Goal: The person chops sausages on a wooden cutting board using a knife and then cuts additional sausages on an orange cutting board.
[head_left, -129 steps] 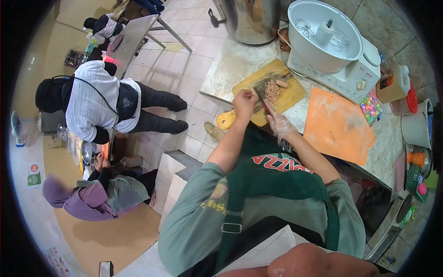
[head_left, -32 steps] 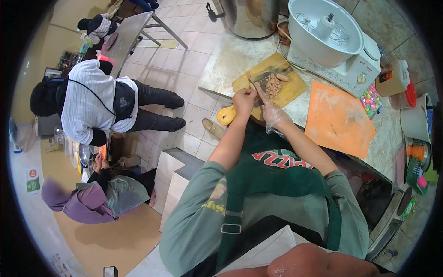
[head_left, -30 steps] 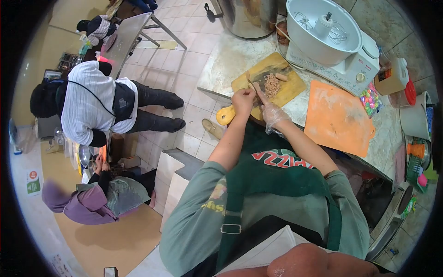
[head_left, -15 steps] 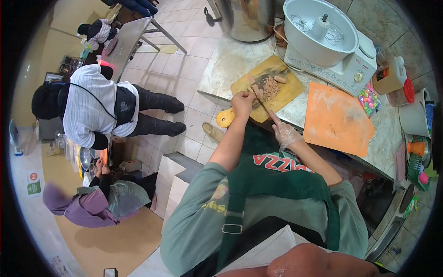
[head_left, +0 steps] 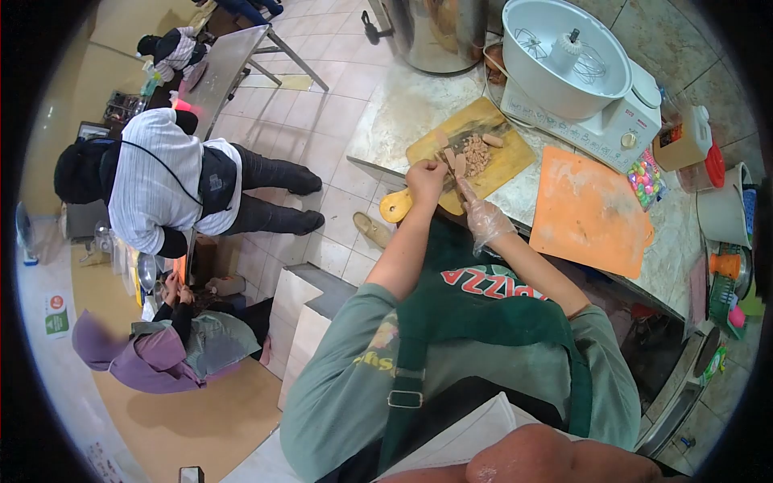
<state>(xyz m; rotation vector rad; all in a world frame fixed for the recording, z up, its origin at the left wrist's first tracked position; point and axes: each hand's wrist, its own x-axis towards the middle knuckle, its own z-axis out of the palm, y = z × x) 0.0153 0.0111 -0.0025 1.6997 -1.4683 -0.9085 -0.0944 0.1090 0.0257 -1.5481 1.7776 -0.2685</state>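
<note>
On the yellow wooden cutting board (head_left: 514, 149) lie a heap of diced sausage (head_left: 477, 153), a whole sausage piece (head_left: 493, 141) and a few cut strips. My left hand (head_left: 427, 181) is bare, its fingers pinched together at a sausage strip (head_left: 449, 158) near the board's lower left. In a clear plastic glove, my right hand (head_left: 488, 223) grips a knife (head_left: 465, 190) at the board's near edge. The knife points toward the strips beside my left fingertips; much of its handle is hidden in the glove.
An orange cutting mat (head_left: 592, 213) lies right of the board. Behind stand a white stand mixer (head_left: 580, 80) and a large metal container (head_left: 435, 36). A bag of colorful candies (head_left: 646, 181) sits by the mat. Two people (head_left: 161, 181) work at the left.
My right hand has shifted slightly left and nearer to me, and the knife has turned with it. My left hand stays at the sausage strips, moved only slightly.
</note>
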